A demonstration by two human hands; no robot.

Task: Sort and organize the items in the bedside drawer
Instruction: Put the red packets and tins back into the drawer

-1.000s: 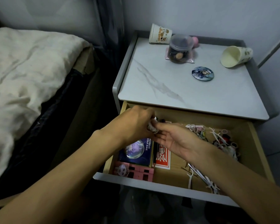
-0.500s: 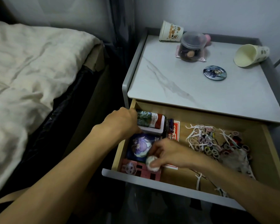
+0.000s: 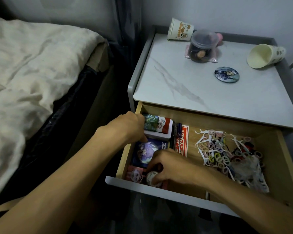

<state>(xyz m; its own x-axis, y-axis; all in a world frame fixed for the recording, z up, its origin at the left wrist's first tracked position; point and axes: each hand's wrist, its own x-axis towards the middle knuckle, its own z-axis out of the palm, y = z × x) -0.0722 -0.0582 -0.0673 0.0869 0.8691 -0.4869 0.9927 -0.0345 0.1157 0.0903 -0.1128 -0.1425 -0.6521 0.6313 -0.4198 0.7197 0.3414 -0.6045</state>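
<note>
In the open wooden drawer (image 3: 191, 115), lower centre, the left hand (image 3: 128, 127) clasps a white picture-lidded tin (image 3: 159, 128) while the right hand (image 3: 171, 168) pinches a small round white badge (image 3: 152, 176), best laid flat, I'd say, in the drawer's lower-left corner.

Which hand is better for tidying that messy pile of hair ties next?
Probably the right hand. The hair ties lie on the right side of the drawer, beside that forearm, while the left hand holds the tin in the far left corner. It must first let go of the small round item.
</note>
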